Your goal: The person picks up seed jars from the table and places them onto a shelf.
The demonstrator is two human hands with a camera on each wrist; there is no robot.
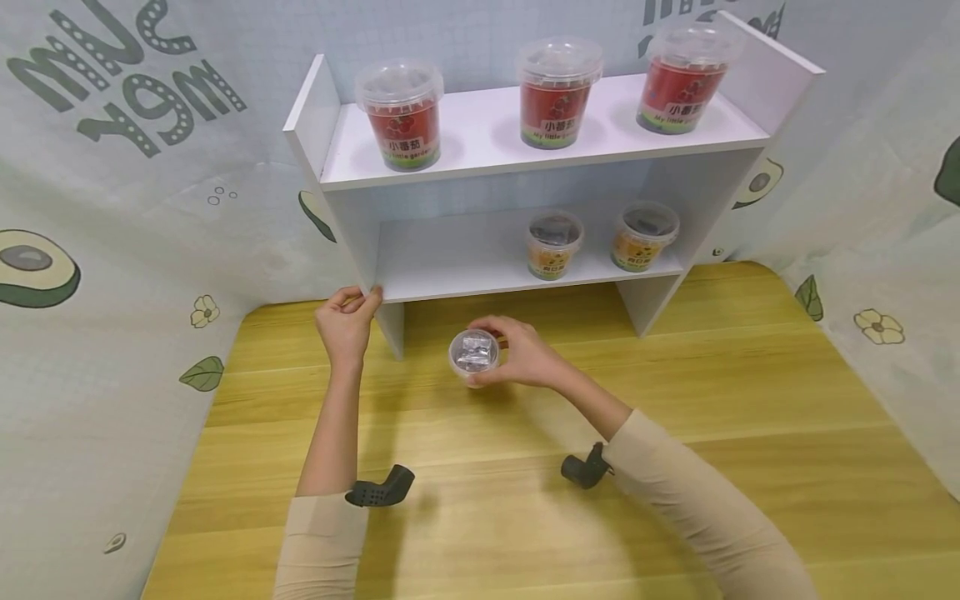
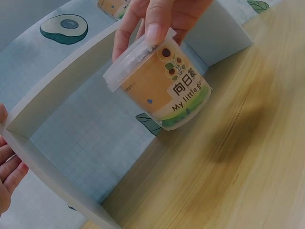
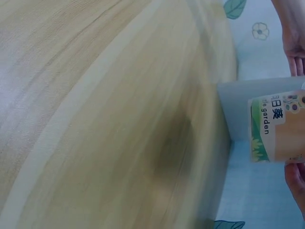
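My right hand (image 1: 517,353) holds a small lidded plastic tub (image 2: 167,90) by its rim, thumb and fingers on opposite sides. The tub has an orange sunflower label with a green base, and a silvery packet (image 1: 475,350) shows through its lid. It hangs tilted above the wooden table, in front of the opening under the lower shelf; its shadow falls on the wood. At the left end of the white shelf unit (image 1: 345,217), my left hand (image 1: 345,323) grips the side panel near the lower board, with fingers along its outer face.
Two similar orange tubs, one mid-board (image 1: 553,250) and one farther right (image 1: 643,242), stand on the lower board. Three larger red tomato tubs, left (image 1: 405,129), middle (image 1: 557,104) and right (image 1: 678,92), stand on top. Patterned cloth (image 1: 127,275) hangs around the wooden table (image 1: 480,500).
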